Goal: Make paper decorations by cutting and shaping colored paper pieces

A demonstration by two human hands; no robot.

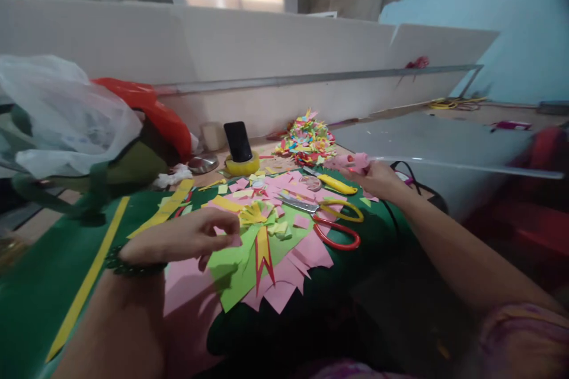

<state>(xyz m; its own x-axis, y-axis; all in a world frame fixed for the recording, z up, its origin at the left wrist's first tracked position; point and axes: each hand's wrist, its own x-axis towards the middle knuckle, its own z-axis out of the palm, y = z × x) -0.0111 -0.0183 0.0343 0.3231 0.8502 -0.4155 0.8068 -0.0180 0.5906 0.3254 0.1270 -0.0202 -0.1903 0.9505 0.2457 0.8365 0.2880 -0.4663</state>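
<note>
My right hand [384,180] is wrapped round a pink glue gun [351,161], with a long clear glue stick [480,169] running out behind it. My left hand [200,234] is pinched at the fingertips on a small pink piece of paper [235,241]. Just beyond it lies a yellow paper rosette [255,212] with red-edged yellow tails [264,251], resting on light green paper [231,290]. Open scissors [340,237] with one red and one yellow handle lie across the papers. A yellow-handled cutter [338,184] lies near the glue gun.
Pink paper sheets and scraps [284,290] cover the green mat [40,296]. Behind them stand a phone [238,141] against a yellow tape roll [243,167] and a heap of colourful paper pieces [309,139]. Bags [75,118] fill the left; a grey tabletop [435,136] extends right.
</note>
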